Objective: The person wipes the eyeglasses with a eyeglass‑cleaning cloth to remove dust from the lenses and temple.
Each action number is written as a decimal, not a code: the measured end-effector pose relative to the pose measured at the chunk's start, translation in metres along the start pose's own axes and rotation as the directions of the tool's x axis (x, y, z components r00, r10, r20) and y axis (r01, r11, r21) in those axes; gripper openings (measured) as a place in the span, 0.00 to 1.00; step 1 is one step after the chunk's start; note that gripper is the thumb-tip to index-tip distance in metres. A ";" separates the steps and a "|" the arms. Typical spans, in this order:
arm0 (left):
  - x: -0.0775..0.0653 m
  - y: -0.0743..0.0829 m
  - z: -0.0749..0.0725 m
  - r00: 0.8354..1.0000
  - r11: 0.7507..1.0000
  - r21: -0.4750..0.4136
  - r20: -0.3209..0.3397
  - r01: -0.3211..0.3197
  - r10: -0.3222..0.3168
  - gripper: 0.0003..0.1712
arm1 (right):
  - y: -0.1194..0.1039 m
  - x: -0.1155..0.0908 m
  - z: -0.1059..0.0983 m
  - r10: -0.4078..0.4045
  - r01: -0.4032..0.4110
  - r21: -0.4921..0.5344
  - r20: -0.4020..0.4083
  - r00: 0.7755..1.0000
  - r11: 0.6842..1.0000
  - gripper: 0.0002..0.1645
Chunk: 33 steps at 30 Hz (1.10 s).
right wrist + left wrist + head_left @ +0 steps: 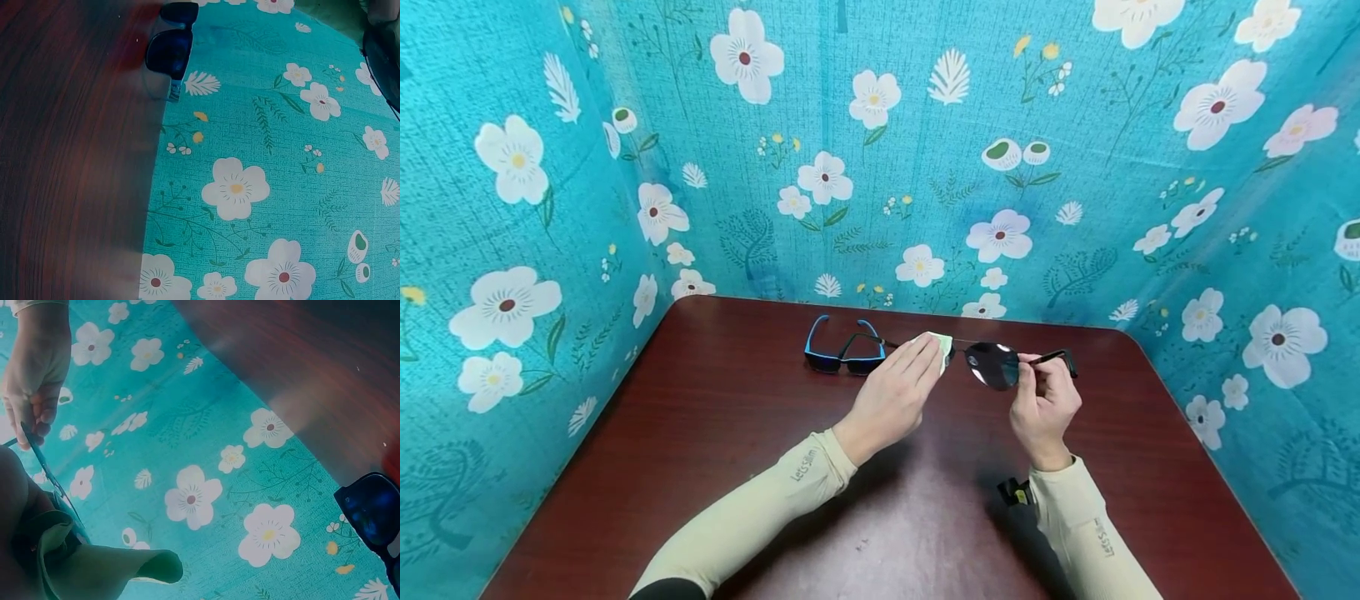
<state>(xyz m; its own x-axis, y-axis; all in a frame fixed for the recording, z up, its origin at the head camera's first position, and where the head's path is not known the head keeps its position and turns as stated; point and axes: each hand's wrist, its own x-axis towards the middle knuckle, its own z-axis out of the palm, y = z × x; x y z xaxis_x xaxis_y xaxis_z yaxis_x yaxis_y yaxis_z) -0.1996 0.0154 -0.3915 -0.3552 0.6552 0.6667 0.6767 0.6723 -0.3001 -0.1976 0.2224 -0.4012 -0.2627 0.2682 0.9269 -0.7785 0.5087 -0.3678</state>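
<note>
Judging by the cloth on the lens, wiping in hand: holding a pair of thin-rimmed, dark-lensed sunglasses point(992, 365) just right of the bright-blue-framed sunglasses point(859, 366) resting on the reddish-brown wooden table point(737, 392). Pinching, with the left hand point(891, 398), a thin, pale green cloth point(943, 342) over the lens nearer the blue pair. Gripping, with the right hand point(1047, 404), the hinge end farther from the blue pair, leaving the lens there bare. Overlapping the blue pair with one dark temple in the head view; cannot tell whether touching. Probably calls next for steady right-hand support and light rubbing, then for moving the cloth to the bare lens, away from the blue pair.
</note>
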 end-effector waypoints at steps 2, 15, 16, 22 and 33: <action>0.001 -0.001 -0.002 1.000 1.000 0.004 0.018 -0.010 0.010 0.27 | -0.006 0.004 0.001 -0.001 0.001 -0.001 -0.006 1.000 1.000 0.12; 0.001 -0.002 -0.007 0.986 0.988 0.053 0.093 -0.142 0.137 0.22 | -0.018 0.015 -0.008 0.062 -0.062 0.033 -0.005 0.998 0.998 0.09; 0.001 -0.002 -0.006 0.987 0.989 0.061 0.090 -0.135 0.130 0.21 | -0.018 0.014 -0.007 0.056 -0.056 0.031 0.005 0.998 0.998 0.09; 0.002 0.001 -0.005 0.993 0.996 0.018 0.079 -0.092 0.091 0.27 | -0.020 0.010 -0.006 0.047 -0.047 0.035 0.000 0.999 0.998 0.09; -0.020 0.000 -0.006 0.998 0.992 -0.119 0.034 -0.047 0.051 0.28 | -0.016 0.013 -0.012 0.075 -0.076 -0.013 -0.043 0.996 0.997 0.08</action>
<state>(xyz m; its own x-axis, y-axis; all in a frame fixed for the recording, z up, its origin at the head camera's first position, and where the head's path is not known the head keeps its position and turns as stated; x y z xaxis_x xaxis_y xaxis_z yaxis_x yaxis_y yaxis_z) -0.1887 0.0002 -0.4014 -0.3416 0.7000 0.6272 0.7648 0.5949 -0.2474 -0.1821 0.2273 -0.3839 -0.2958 0.3408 0.8924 -0.7485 0.4976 -0.4382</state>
